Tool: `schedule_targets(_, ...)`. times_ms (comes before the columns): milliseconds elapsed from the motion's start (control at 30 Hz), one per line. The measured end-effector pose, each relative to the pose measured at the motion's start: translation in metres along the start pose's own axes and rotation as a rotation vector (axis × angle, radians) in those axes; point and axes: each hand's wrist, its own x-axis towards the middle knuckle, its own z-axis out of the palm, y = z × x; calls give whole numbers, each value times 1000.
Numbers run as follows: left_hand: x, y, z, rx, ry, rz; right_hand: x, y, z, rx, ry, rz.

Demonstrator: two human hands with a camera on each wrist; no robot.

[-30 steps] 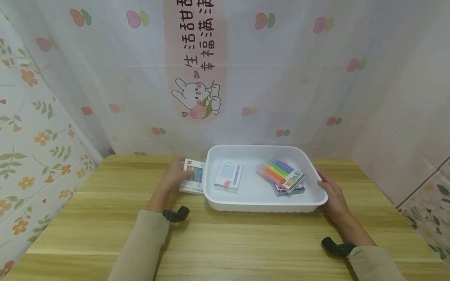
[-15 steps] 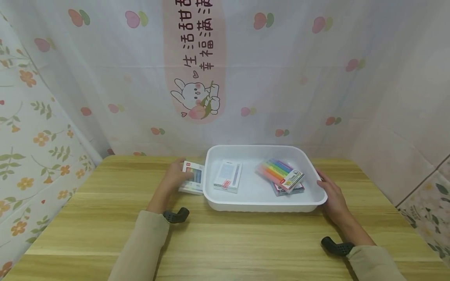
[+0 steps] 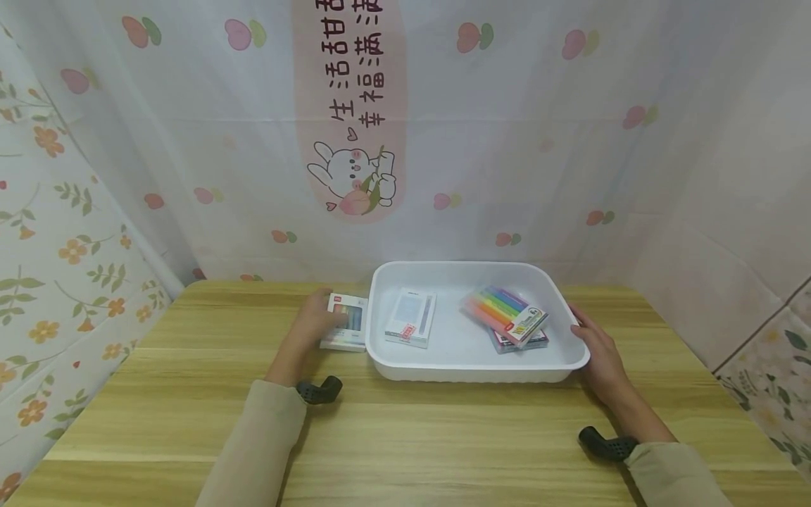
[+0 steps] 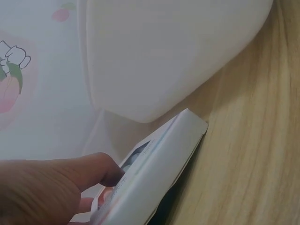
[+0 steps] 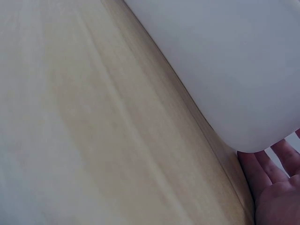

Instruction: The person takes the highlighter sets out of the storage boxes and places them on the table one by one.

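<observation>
Grasp step, I judge: my left hand [image 3: 312,320] pinches the white box [image 3: 355,321], thumb on its face, other fingers mostly hidden, while my right hand [image 3: 600,355] grips the white tray [image 3: 453,341] beyond my left fingertips; lifting would call for a secure pinch.

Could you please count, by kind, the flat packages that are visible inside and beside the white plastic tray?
Rectangular white boxes: 2 (one in the tray, one held by the left hand)
Flat rainbow-coloured pack: 1
Dark-edged flat pack, partly covered: 1
Total visible: 4
</observation>
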Motion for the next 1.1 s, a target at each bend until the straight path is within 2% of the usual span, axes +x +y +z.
schedule_targets(267,-3,4,0,69,23,16,1,1,0,54,-9,-13)
schedule_targets(700,-6,6,-1,163,45,0,2,-2,-1,7,9,26)
schedule_targets(967,-8,10,-1,286,60,-38,2,-1,-1,7,5,28)
schedule_targets(1100,-9,11,0,352,69,-33,2,-1,-1,5,5,25)
